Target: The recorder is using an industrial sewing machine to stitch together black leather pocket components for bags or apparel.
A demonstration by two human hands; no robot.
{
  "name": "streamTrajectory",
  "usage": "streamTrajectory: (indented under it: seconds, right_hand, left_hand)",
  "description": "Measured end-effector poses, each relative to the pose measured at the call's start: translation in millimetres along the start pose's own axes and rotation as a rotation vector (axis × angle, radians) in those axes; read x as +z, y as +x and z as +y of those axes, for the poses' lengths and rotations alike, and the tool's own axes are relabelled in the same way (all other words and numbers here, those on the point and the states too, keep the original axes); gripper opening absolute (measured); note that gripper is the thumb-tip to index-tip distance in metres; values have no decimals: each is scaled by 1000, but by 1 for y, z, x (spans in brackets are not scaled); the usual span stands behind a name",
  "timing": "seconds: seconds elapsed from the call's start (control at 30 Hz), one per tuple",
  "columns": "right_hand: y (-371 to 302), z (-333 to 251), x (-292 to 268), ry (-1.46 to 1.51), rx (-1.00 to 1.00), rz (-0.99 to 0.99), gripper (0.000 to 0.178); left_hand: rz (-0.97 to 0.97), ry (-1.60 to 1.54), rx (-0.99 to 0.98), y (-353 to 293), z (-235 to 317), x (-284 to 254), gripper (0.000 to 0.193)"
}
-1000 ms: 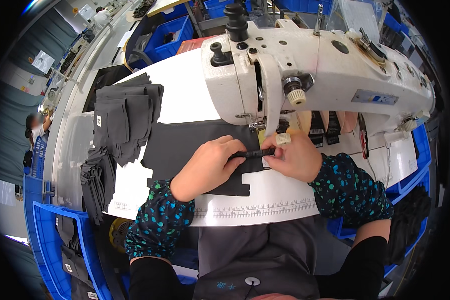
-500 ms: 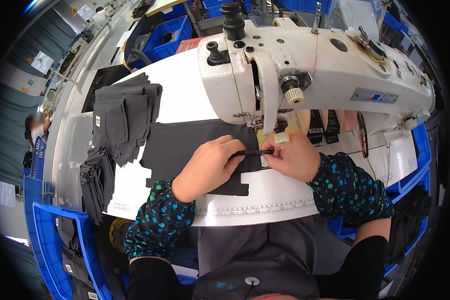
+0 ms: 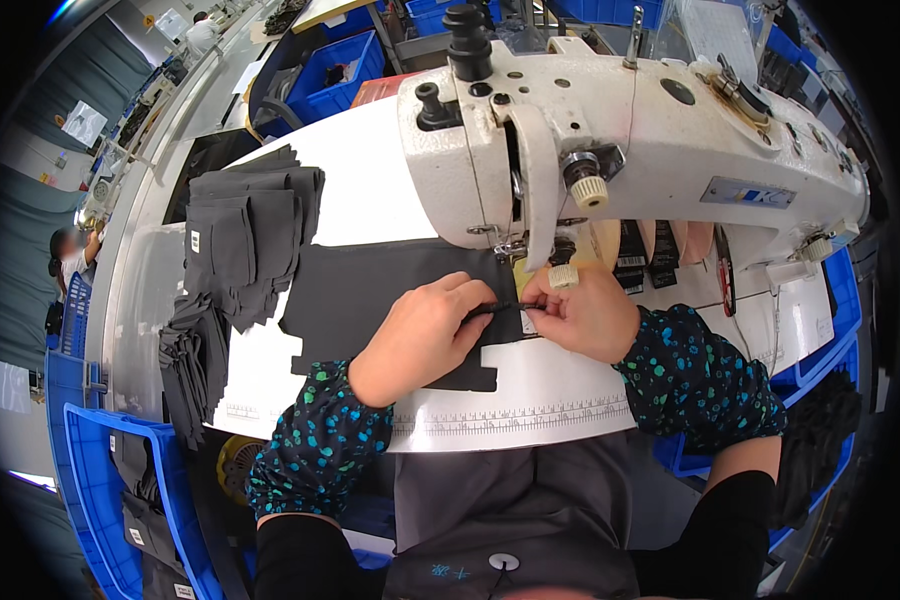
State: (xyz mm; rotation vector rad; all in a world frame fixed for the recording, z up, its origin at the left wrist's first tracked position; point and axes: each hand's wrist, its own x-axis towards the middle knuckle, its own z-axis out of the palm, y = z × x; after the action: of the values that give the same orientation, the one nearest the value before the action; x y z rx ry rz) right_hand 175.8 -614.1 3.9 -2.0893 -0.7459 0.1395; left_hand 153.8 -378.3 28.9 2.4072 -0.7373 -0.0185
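Observation:
A dark grey fabric panel (image 3: 370,285) lies flat on the white sewing table, its right edge close to the needle area of a white sewing machine (image 3: 670,140). Above that edge a narrow black strip (image 3: 508,306) is stretched between my hands. My left hand (image 3: 425,330) pinches its left end, resting over the panel. The other end is between thumb and fingers of my right hand (image 3: 585,315), just in front of the presser foot area. Both hands are closed; the fingertips partly hide the strip, so its full length cannot be seen.
Stacked dark fabric pieces (image 3: 245,230) lie left of the panel, with another bundle (image 3: 192,360) nearer me. A printed ruler (image 3: 510,414) runs along the table's front edge. Blue crates (image 3: 120,430) stand at lower left. Scissors (image 3: 725,275) and black labels (image 3: 632,255) lie right.
My hands have drawn slightly closer together, the left one shifting a little to the right. Less of the black strip shows between them. The panel has stayed in place.

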Motion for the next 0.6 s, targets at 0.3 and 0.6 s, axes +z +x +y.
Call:
streamTrajectory:
  seconds: [0.3,0.6]
  right_hand:
    - [-2,-7,-5,130,95,-142,13]
    - [-3,-7,-5,-139,-211,-120,21]
  left_hand:
    - [29,101,53,-1,10,0,14]
    - [149,66,99,-3,5,-8,10]
